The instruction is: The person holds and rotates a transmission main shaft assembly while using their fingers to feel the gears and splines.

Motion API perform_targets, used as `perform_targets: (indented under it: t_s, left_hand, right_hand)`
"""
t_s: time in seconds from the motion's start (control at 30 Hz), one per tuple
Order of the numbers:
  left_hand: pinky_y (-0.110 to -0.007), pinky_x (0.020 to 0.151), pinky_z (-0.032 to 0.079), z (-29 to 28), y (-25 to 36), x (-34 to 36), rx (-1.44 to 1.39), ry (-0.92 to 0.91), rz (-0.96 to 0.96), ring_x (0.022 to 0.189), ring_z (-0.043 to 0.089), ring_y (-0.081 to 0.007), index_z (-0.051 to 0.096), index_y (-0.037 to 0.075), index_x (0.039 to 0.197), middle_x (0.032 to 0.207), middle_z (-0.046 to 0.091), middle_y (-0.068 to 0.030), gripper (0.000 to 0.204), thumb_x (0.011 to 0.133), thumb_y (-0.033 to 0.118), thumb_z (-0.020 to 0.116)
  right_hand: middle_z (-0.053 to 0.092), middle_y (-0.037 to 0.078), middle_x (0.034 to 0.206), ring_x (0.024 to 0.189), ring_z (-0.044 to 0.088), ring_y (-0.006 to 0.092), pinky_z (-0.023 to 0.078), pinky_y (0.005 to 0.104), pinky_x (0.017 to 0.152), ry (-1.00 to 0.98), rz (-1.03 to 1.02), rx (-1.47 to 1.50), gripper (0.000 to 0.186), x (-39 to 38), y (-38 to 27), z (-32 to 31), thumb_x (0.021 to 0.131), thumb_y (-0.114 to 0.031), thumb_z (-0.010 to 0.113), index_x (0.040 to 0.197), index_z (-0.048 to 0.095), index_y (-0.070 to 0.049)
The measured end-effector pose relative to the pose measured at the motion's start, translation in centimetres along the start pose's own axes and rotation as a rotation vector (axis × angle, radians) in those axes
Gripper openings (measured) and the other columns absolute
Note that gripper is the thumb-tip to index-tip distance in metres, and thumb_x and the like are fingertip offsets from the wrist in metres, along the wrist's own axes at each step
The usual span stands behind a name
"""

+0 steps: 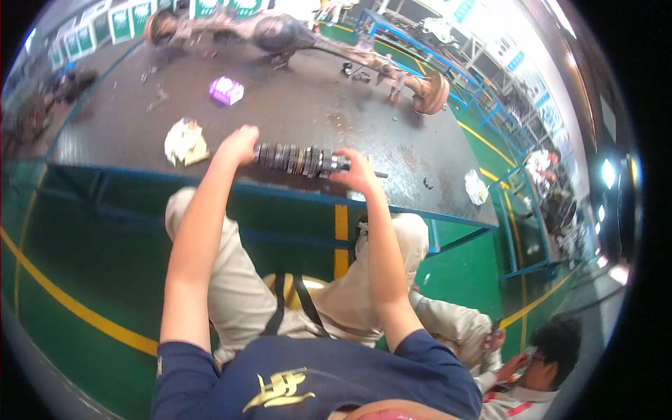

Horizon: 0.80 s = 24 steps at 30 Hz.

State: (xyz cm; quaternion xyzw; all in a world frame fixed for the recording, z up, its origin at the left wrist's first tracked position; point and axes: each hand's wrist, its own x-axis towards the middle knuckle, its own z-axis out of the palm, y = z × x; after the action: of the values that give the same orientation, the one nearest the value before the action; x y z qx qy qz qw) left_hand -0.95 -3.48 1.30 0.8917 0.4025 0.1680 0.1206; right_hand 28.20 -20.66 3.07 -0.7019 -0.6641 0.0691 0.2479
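A gear shaft, dark metal with several toothed rings side by side, lies lengthwise along the near edge of the dark workbench. At its left end my left hand is closed on it, fingers partly hidden behind my wrist. My right hand is wrapped round the thinner right part, and a narrow bare end of the shaft sticks out beyond it. Whether the shaft rests on the bench or is lifted slightly, I cannot tell.
Crumpled paper lies left of my left hand, with a purple packet farther back. A long rusty axle spans the far side. A crumpled clear bag sits at the right edge. A person sits low at my right, holding a phone.
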Motion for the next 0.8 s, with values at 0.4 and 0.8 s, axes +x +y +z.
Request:
perform_targets:
  t_s: [0.4,0.8]
  left_hand:
    - [-0.045,0.088,0.054,-2.1,1.0,-1.2,0.035,-0.144,-0.106,0.103,0.064,-0.0392,0.065,-0.003,0.099,0.107,0.066,-0.0256,0.023,0.076,-0.002,0.065]
    - [-0.045,0.086,0.053,-1.5,1.4,-0.6,0.015,-0.095,-0.075,0.102,0.063,-0.0414,0.064,-0.005,0.093,0.101,0.066,-0.0272,0.019,0.074,-0.004,0.062]
  right_hand:
    - [0.059,0.011,0.126,0.117,0.055,0.034,0.036,0.046,0.105,0.02,0.04,-0.137,0.057,0.1,2.2,-1.0,0.068,-0.02,0.082,0.121,0.061,-0.023]
    - [0.066,0.015,0.114,0.109,0.061,0.0312,0.047,0.04,0.095,-0.075,0.173,-0.111,0.081,-0.7,4.5,-3.4,0.053,-0.023,0.088,0.128,0.059,-0.014]
